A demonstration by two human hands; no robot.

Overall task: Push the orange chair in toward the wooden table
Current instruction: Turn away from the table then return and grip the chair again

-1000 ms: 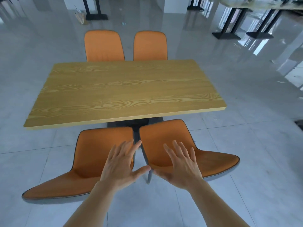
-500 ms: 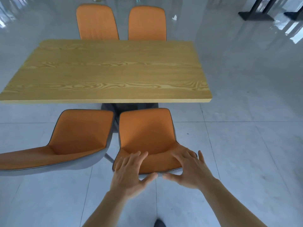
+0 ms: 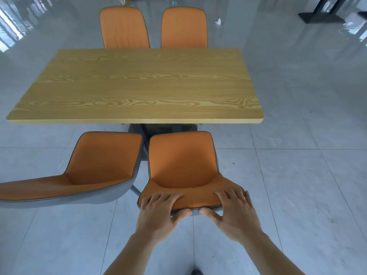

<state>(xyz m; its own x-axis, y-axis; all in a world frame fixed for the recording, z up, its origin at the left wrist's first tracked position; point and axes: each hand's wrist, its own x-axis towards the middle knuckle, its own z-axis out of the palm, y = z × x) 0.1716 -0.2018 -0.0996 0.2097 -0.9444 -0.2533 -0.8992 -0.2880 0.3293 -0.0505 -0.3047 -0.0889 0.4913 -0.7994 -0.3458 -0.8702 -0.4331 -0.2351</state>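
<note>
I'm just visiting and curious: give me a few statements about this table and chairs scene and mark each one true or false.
1. Both hands rest on the top edge of the near right chair's backrest. True: the left hand and right hand grip it, fingers over the front, thumbs behind.
2. The wooden table has plates on it. False: its top is bare.
3. Four orange chairs are in view. True: two on the near side, two on the far side.
4. The held chair's seat is already tucked under the table. False: the whole seat shows in front of the table's near edge.
5. The near left chair is being held too. False: no hand touches it.
</note>
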